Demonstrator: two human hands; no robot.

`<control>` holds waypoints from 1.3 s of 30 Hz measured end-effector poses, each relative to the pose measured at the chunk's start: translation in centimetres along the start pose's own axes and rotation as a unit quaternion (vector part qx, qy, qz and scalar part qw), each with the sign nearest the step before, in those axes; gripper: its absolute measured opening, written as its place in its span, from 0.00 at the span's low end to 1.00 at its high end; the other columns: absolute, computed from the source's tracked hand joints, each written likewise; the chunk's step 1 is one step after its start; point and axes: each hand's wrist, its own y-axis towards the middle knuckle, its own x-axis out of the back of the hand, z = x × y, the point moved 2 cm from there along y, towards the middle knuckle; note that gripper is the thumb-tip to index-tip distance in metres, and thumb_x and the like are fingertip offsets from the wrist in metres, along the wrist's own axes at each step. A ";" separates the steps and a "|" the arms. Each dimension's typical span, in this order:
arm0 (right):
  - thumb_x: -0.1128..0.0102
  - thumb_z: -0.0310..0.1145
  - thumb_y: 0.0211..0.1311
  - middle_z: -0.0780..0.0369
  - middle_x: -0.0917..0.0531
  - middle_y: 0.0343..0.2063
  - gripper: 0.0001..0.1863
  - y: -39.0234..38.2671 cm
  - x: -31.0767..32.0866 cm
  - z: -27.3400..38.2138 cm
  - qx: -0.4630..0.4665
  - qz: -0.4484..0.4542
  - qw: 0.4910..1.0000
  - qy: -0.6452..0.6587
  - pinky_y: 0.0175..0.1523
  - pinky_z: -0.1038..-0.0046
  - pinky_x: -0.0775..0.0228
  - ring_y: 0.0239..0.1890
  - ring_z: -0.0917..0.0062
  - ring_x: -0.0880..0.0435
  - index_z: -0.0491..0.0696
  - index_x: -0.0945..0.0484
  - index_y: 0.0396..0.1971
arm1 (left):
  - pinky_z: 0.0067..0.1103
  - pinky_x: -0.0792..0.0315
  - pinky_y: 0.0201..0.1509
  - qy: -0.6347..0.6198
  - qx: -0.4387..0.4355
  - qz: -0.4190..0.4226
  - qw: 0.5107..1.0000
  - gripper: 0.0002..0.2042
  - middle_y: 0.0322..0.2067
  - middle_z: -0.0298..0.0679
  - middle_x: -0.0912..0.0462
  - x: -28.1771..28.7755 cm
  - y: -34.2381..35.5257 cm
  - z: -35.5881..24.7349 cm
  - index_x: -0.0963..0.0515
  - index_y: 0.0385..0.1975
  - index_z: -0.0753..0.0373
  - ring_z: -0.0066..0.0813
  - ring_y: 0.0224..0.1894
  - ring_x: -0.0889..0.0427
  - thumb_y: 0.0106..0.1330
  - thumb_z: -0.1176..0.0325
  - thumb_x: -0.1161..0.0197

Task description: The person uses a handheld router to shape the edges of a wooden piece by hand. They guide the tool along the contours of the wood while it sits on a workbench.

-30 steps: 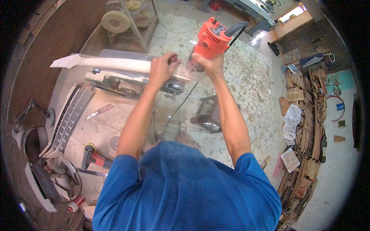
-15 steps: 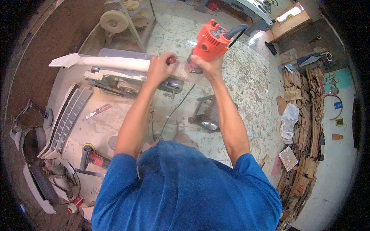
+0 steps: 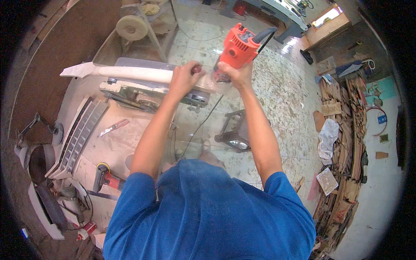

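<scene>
An orange trim router (image 3: 239,48) with a dark cable leans slightly over the right end of a long pale wooden piece, shaped like a guitar neck (image 3: 134,74). My right hand (image 3: 239,77) is wrapped round the router's lower body. A dark red knob (image 3: 196,69) on the router's clear base (image 3: 209,82) is gripped in my left hand (image 3: 184,81). The neck lies lengthwise, its flared end to the left, above a dusty metal-fitted support (image 3: 147,96). The cutter is hidden by dust and the base.
A stool (image 3: 234,132) stands below my right forearm. On the dusty bench at left lie a utility knife (image 3: 115,126), a slotted curved form (image 3: 80,134) and a red power tool (image 3: 107,178). Wood offcuts (image 3: 346,143) are stacked at right; a wheeled machine (image 3: 132,28) stands behind.
The view has shifted a little, so the surroundings sit slightly farther right. Both hands keep their holds, and the router stays at the neck's right end.
</scene>
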 end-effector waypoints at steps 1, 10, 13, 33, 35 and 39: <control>0.20 0.38 0.50 0.64 0.13 0.33 0.23 0.1 -0.1 0.2 0.007 -0.008 1.000 -0.008 0.41 0.72 0.20 0.34 0.79 0.13 0.44 0.18 0.43 | 0.35 0.19 0.42 -0.004 0.009 -0.001 1.000 0.14 0.32 0.48 0.12 -0.1 0.0 0.0 0.15 0.43 0.63 0.50 0.37 0.11 0.61 0.64 0.24; 0.20 0.39 0.48 0.64 0.13 0.34 0.25 0.8 0.1 -0.9 0.016 -0.012 1.000 0.001 0.43 0.71 0.20 0.36 0.78 0.13 0.43 0.17 0.45 | 0.36 0.19 0.43 -0.003 0.019 -0.017 1.000 0.14 0.33 0.49 0.11 -0.5 0.1 -0.1 0.15 0.44 0.63 0.50 0.38 0.11 0.62 0.63 0.25; 0.20 0.38 0.48 0.63 0.12 0.34 0.25 0.7 0.1 -0.8 0.005 -0.003 1.000 0.006 0.42 0.71 0.20 0.35 0.78 0.13 0.43 0.17 0.44 | 0.32 0.20 0.41 0.016 0.012 -0.024 1.000 0.13 0.31 0.47 0.12 -0.7 0.1 0.0 0.15 0.44 0.63 0.44 0.34 0.11 0.63 0.64 0.25; 0.19 0.37 0.49 0.64 0.13 0.36 0.24 1.1 0.3 -1.4 0.002 -0.002 1.000 0.014 0.44 0.71 0.19 0.36 0.78 0.13 0.43 0.18 0.45 | 0.33 0.19 0.43 0.016 0.033 -0.024 0.999 0.15 0.34 0.49 0.10 -0.6 0.2 -0.6 0.14 0.46 0.62 0.44 0.38 0.09 0.63 0.63 0.24; 0.19 0.37 0.48 0.63 0.13 0.36 0.25 1.0 0.3 -1.3 -0.001 -0.005 1.000 0.018 0.44 0.71 0.19 0.37 0.78 0.13 0.43 0.18 0.45 | 0.33 0.19 0.43 0.011 0.031 -0.020 0.999 0.15 0.34 0.49 0.11 -0.5 0.3 -0.6 0.14 0.45 0.62 0.46 0.38 0.10 0.62 0.63 0.24; 0.19 0.37 0.48 0.63 0.12 0.37 0.25 0.4 0.0 -0.2 -0.006 -0.009 1.000 0.000 0.45 0.71 0.19 0.37 0.78 0.13 0.43 0.18 0.45 | 0.34 0.19 0.44 0.001 0.025 -0.007 1.000 0.14 0.33 0.48 0.11 -0.2 0.2 -0.3 0.15 0.44 0.62 0.49 0.38 0.11 0.62 0.64 0.25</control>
